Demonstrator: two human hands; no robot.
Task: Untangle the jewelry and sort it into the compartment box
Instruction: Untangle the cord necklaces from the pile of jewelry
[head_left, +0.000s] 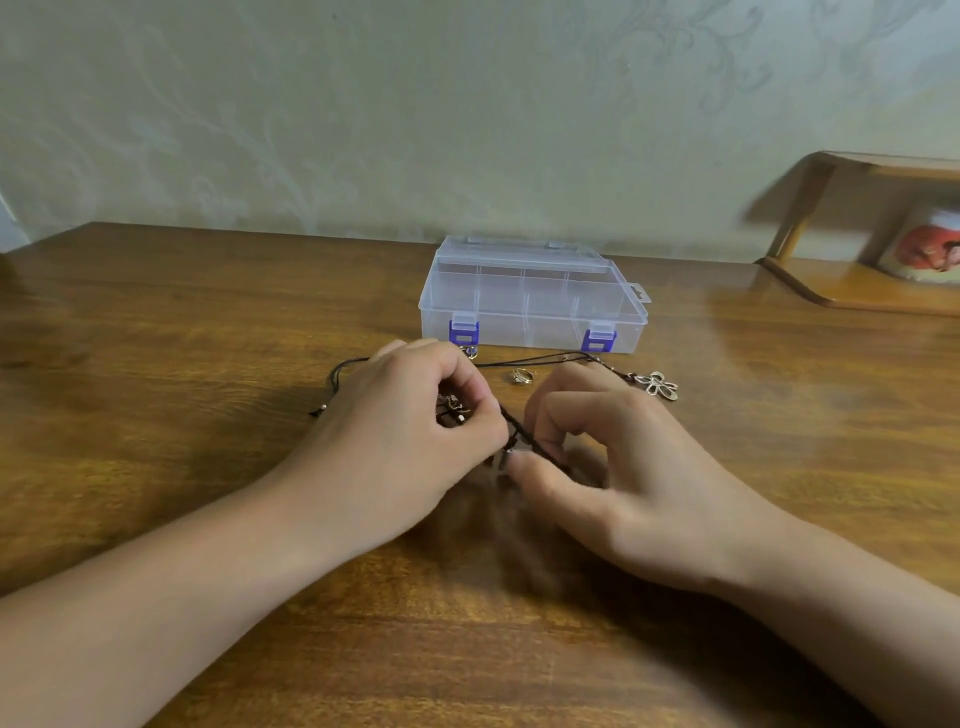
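A tangle of black cord necklaces (524, 362) lies on the wooden table in front of a clear plastic compartment box (530, 296) with blue latches, its lid closed. My left hand (410, 431) pinches the knotted cords with small metal beads. My right hand (608, 457) pinches a black cord stretched between both hands. A silver flower pendant (658, 385) lies at the cord's right end. A small gold ring (521, 376) rests between the hands and the box. A little charm (470, 352) sits by the left latch.
The wooden table (182, 338) stands against a patterned wall. A low wooden shelf (852, 280) at the back right holds a white item with a red picture (930, 249).
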